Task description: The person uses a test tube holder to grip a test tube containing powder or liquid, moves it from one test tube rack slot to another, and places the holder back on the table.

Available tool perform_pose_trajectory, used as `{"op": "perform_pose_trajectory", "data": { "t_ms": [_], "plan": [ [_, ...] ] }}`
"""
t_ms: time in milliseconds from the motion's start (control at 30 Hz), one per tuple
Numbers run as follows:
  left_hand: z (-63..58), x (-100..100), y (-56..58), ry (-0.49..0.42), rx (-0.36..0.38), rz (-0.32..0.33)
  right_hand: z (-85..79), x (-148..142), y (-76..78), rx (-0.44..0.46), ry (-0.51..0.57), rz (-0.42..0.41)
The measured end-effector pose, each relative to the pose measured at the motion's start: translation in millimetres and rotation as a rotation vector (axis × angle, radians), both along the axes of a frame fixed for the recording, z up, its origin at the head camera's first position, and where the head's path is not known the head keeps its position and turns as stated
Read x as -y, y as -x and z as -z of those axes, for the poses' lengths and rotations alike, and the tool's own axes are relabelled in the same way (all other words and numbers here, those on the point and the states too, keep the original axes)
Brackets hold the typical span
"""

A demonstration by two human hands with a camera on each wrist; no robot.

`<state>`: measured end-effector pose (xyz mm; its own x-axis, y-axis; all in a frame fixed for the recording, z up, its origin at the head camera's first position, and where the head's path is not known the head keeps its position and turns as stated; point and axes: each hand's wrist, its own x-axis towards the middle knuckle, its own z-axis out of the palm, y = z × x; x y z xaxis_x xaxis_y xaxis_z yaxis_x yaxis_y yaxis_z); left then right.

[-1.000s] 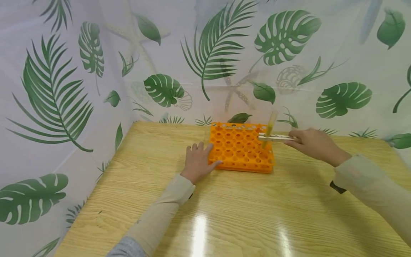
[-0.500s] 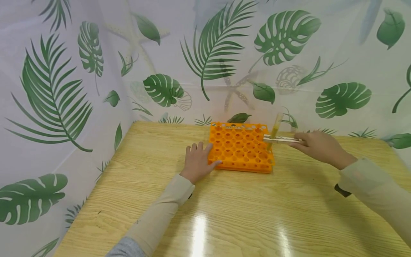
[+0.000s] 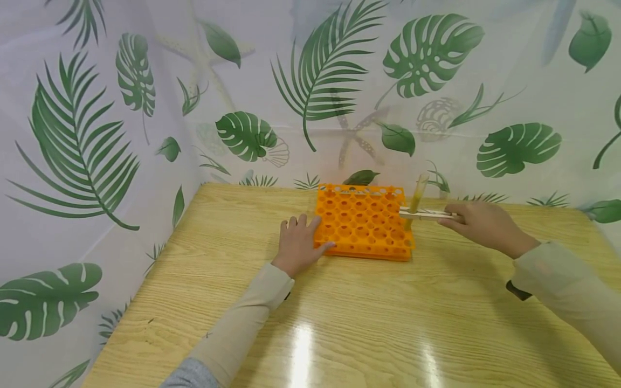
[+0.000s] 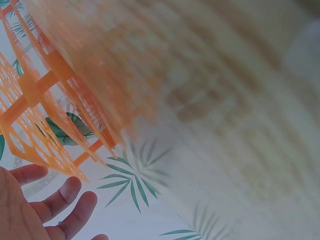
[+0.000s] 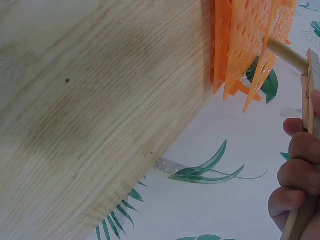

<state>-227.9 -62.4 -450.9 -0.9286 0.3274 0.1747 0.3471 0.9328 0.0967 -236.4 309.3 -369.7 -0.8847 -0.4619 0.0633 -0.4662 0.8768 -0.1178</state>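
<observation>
One spread hand, far left: your left hand [image 3: 297,248] rests at the left end of the orange rack [image 3: 361,245], fingers apart and relaxed, thumb along the front corner, nothing pinched.
Orange rack, middle: standing on the wooden table [image 3: 233,323], long side running left to right, its holed top towards you.
Test tube [image 3: 419,193], rack's right end: here's the one to watch, near upright, yellowish inside, top tipped to the right, lower end showing at the rack's right edge; whether it's in a hole or only above one, you can't tell from here.
Wooden clamp [image 3: 430,214], just right again: almost level, crossing the test tube, tip pointing left.
Right hand [image 3: 485,225], far right: yours, and it has the wooden clamp firmly between thumb and fingers.
Nearer hand: the right, easily, with the test tube straight off to its left; your left is away across the rack.
Crucial line: tube's lean against the holes' upright axis, that's what any move seems to turn on.
</observation>
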Motion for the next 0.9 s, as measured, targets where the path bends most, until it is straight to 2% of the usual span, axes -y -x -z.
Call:
{"op": "perform_pose_trajectory", "data": {
  "t_ms": [500,900],
  "plan": [
    [-1.0,0,-0.7,0.006,-0.009,0.002,11.3,-1,1.6,-0.023,0.010,-0.028],
    [-1.1,1,-0.7,0.018,-0.015,0.004,17.6,0,0.3,0.018,0.012,-0.008]
  ]
}}
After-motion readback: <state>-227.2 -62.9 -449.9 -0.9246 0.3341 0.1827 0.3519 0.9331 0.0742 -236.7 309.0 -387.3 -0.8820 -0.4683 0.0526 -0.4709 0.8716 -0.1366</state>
